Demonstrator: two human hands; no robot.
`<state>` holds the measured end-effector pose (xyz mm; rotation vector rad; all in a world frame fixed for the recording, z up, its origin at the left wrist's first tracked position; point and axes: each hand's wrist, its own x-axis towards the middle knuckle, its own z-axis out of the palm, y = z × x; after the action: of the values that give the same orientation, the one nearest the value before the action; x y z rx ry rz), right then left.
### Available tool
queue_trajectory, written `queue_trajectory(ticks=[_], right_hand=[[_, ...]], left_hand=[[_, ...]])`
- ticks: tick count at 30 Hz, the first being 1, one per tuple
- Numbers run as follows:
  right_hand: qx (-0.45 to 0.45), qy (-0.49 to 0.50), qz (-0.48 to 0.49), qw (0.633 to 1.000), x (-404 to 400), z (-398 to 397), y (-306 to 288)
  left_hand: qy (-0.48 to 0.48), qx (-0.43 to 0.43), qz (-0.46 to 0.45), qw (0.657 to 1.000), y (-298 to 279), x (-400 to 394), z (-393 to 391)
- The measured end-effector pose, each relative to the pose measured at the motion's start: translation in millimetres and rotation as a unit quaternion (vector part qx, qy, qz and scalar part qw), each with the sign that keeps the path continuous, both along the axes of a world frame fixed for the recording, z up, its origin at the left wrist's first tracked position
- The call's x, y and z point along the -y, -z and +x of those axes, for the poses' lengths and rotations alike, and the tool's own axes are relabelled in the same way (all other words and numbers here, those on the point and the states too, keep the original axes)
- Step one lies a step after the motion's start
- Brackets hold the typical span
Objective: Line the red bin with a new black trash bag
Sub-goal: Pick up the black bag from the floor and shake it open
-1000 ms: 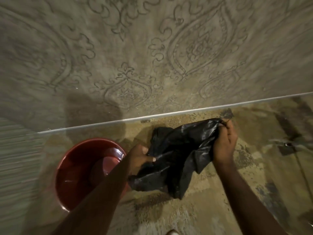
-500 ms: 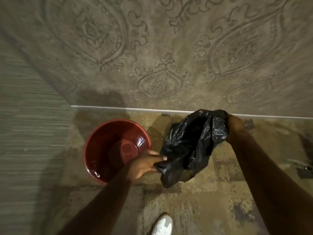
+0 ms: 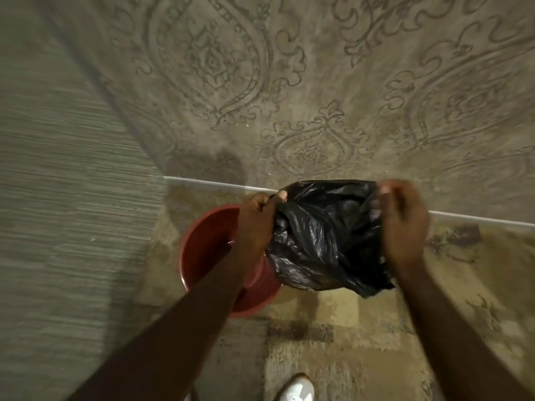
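Observation:
A round red bin (image 3: 202,250) stands on the floor by the wall, partly hidden behind my left forearm. A crumpled black trash bag (image 3: 327,235) hangs in the air just right of the bin, overlapping its right rim. My left hand (image 3: 257,221) grips the bag's upper left edge. My right hand (image 3: 402,224), blurred, grips the bag's upper right edge. The bag's top edge is stretched between both hands and its lower part dangles loose.
A patterned wall (image 3: 289,96) rises directly behind the bin, with a pale baseboard strip (image 3: 477,218) at its foot. A striped surface (image 3: 63,227) fills the left. A worn patterned rug (image 3: 333,328) covers the floor. My white shoe (image 3: 298,389) shows at the bottom.
My left hand has risen from the bag's lower edge to its top left corner. Both hands have pulled the top edge apart. The bag now hangs closer to the bin.

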<state>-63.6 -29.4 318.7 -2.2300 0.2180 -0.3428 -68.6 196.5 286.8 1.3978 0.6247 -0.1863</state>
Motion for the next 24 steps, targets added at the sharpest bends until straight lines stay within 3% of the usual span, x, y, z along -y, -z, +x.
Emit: queue_trajectory(ticks=[3, 5, 8, 11, 14, 16, 19, 21, 24], right_hand=[[-0.053, -0.152, -0.049, 0.986, -79, -46, -4], [-0.111, -0.163, -0.073, 0.978, -97, -56, 6], [-0.205, -0.151, -0.025, 0.967, -89, -48, 16], [-0.234, -0.183, -0.078, 0.952, -79, -43, 26], [-0.212, -0.141, -0.049, 0.966, -70, -40, 25], [-0.151, -0.084, -0.033, 0.984, -60, -37, 21], [-0.079, -0.056, -0.066, 0.993, -55, -34, 9], [-0.072, -0.048, -0.066, 0.994, -58, -36, 5], [-0.040, -0.030, 0.021, 0.999, -68, -41, -10]], left_hand=[[-0.051, 0.020, 0.000, 0.998, -5, 14, 4], [-0.057, 0.018, -0.017, 0.998, -7, 13, 7], [-0.046, 0.004, -0.022, 0.999, -4, -8, 10], [-0.001, -0.025, -0.039, 0.999, -4, -31, 6], [0.114, -0.001, 0.008, 0.993, -12, -50, -6], [0.241, 0.049, 0.085, 0.966, -19, -65, -18], [0.368, 0.091, 0.096, 0.920, -23, -75, -39], [0.395, 0.112, 0.083, 0.908, -26, -76, -53], [0.356, 0.127, 0.029, 0.925, -33, -73, -70]])
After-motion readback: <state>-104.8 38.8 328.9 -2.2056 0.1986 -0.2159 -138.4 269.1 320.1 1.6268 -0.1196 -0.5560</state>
